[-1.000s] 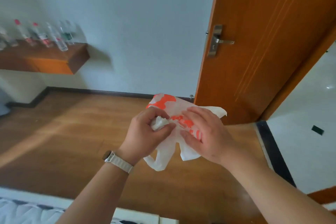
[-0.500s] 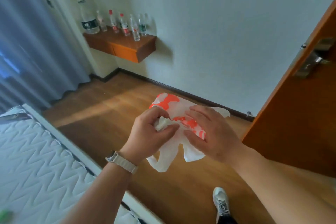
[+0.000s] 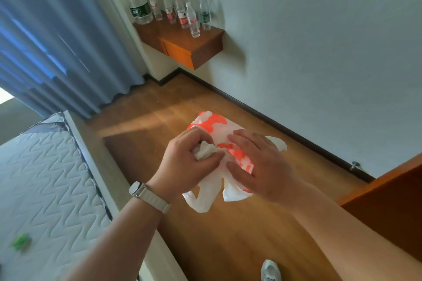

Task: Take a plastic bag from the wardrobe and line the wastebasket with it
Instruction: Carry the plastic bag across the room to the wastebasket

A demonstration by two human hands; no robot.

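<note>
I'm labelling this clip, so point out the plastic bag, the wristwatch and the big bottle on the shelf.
plastic bag (image 3: 213,122): head view, orange print near its top.
wristwatch (image 3: 136,189): head view, its case.
big bottle (image 3: 138,11): head view, its dark label.

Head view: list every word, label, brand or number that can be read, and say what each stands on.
No text can be read.
plastic bag: orange-red print, crumpled in the left hand and right hand; unreadable.
large bottle: dark green label with white marks; too blurred.
small bottles: red and white labels; too small.
</note>
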